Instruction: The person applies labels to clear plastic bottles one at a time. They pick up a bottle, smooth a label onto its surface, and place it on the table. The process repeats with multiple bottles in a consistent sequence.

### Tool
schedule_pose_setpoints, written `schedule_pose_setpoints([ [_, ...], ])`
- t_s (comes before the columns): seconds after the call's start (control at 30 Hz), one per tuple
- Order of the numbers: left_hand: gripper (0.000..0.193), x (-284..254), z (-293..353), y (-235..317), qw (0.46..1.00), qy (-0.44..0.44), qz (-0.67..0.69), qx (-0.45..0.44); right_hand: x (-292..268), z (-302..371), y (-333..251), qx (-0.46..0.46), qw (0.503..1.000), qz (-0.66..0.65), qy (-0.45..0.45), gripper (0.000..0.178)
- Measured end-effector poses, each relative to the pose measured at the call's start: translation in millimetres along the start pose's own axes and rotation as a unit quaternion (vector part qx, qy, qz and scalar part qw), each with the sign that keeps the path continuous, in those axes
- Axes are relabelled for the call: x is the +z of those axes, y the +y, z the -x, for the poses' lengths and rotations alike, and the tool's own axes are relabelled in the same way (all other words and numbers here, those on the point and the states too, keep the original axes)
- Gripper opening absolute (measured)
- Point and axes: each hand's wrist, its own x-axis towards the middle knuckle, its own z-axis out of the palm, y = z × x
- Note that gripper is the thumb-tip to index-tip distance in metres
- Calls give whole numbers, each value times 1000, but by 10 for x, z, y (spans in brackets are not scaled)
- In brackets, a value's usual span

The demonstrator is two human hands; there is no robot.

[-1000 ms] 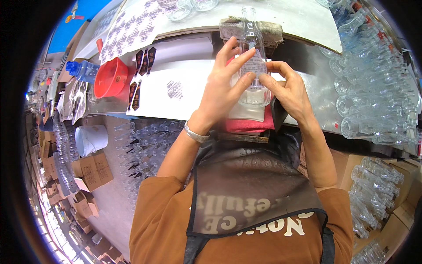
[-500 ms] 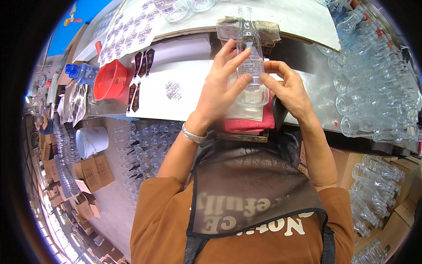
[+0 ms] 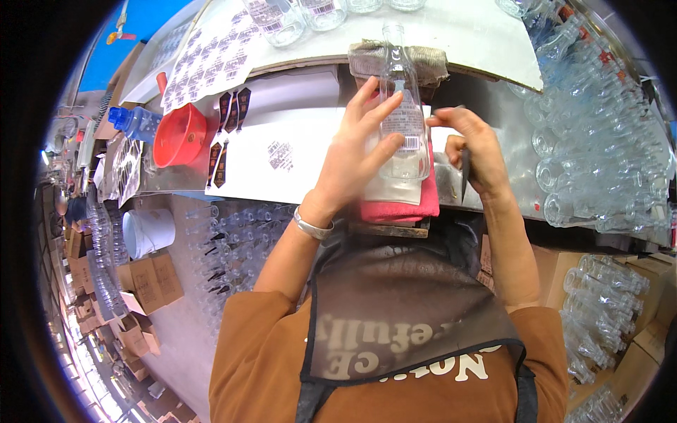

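A clear glass bottle (image 3: 400,158) lies on a padded rest, neck pointing away from me, with a dark-printed label (image 3: 403,116) on its upper side. My left hand (image 3: 356,144) is at its left side, fingers spread, fingertips and thumb over the glass; some contact is hard to make out. To the right of the bottle, apart from it, is my right hand (image 3: 483,151). Its lower fingers are curled around a thin dark flat blade-like tool (image 3: 465,170), while the index finger reaches toward the bottle. Beneath the bottle are a pinkish-red cloth (image 3: 395,211) and a rolled grey cloth (image 3: 430,63).
Left on the table are a white label sheet (image 3: 271,158), dark neck labels (image 3: 220,161), a red bowl (image 3: 185,141) and a blue bottle (image 3: 137,123). Many clear bottles (image 3: 564,201) are massed at right. Labelled bottles (image 3: 278,28) stand at the back. A white bucket (image 3: 149,233) is on the floor.
My right hand has moved off the bottle to the right and now shows the dark tool in it. My left hand stays by the bottle. The whole view has shifted slightly.
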Motion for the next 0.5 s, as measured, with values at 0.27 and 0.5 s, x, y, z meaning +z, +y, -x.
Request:
schedule_pose_setpoints([
  [0.27,55,1,-1,45,1000,-4,4,-9,-136,28,-21,-48,997,-58,26,26],
  [0.5,65,-17,-14,52,1000,-15,14,-9,98,-254,-542,-274,899,335,67,29],
])
